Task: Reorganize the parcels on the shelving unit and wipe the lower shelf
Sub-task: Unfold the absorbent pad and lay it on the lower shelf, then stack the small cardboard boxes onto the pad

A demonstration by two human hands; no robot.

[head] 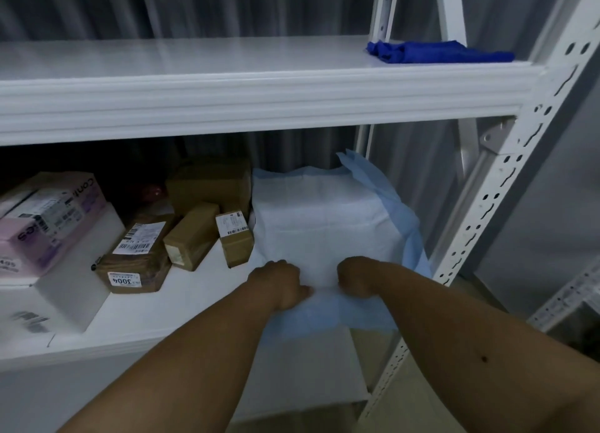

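Now both the left hand (281, 283) and the right hand (356, 278) grip the front of a white-and-blue sheet (319, 224) covering a bulky parcel on the lower shelf (156, 312), right of small brown parcels (191, 234).

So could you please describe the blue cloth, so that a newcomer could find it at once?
Start at the upper shelf and follow it to its right end, beside the perforated post. The cloth lies crumpled there, the only dark blue thing and the only thing on that shelf.
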